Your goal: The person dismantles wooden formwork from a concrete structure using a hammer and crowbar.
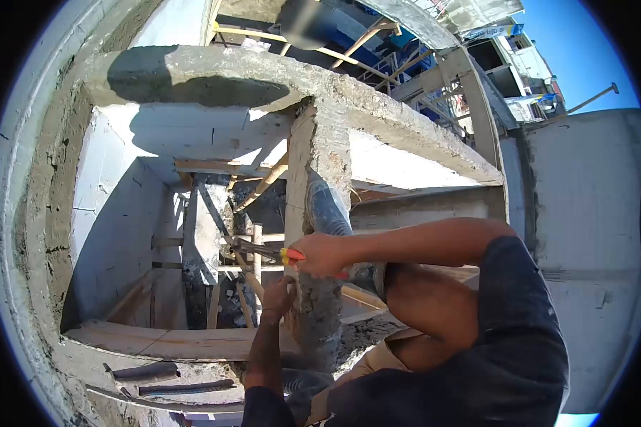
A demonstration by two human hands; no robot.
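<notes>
My right hand (322,255) is wrapped round the red-and-yellow handles of a pair of pliers (263,250). Their dark metal jaws point left, past the side of a narrow concrete beam (327,142). Just below, my left hand (278,297) is closed against the left side of the same beam, fingertips pinched together. Whatever lies between those fingers is too small to make out. One of my boots (326,206) rests on the beam, beyond my right hand.
Deep openings drop away on both sides of the beam, with wooden props (258,249) inside the left one. A rough concrete ledge (192,71) crosses ahead. Offcuts of dark pipe (146,371) lie at lower left. A grey wall (584,206) rises on the right.
</notes>
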